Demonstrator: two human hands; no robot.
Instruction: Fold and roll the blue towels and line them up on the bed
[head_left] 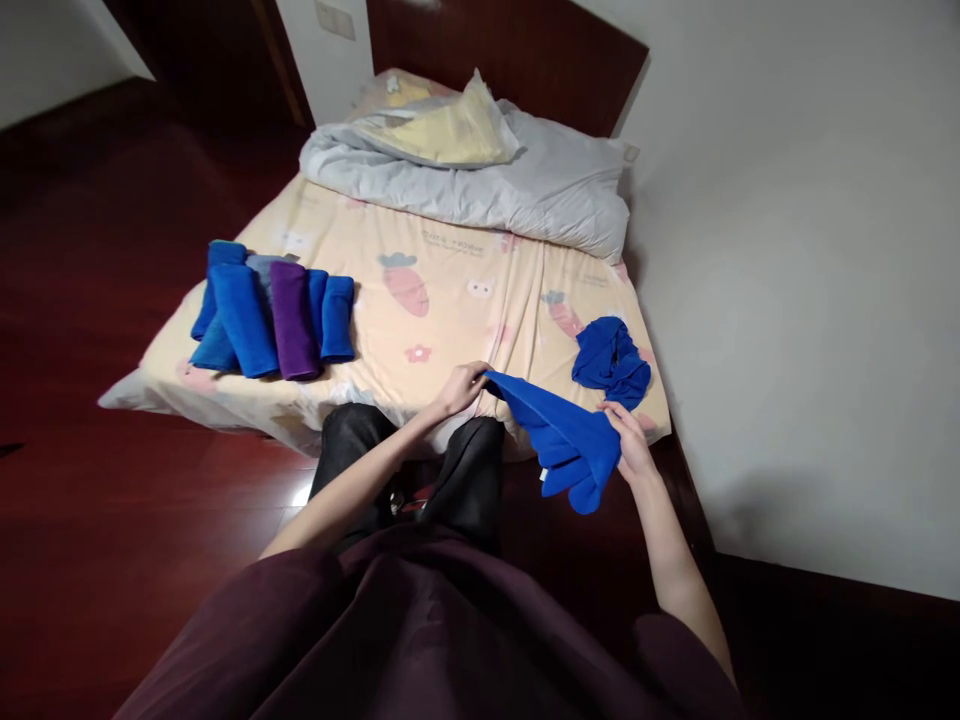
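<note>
At the near edge of the cream carrot-print bedsheet, pinches limp royal-blue cloth with left hand and right hand, unrolled. Seemingly done: blue, grey, purple fabric rolls, left. Likely pending: crumpled blue fabric heap, right.

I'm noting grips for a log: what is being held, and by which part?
A blue cloth, by its upper edge: left hand at one end, right hand near the other.

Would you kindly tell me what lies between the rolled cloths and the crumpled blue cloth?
In the head view, the carrot-printed bedsheet lies between them, with the left hand and the held blue cloth along the stretch's near side.
</note>
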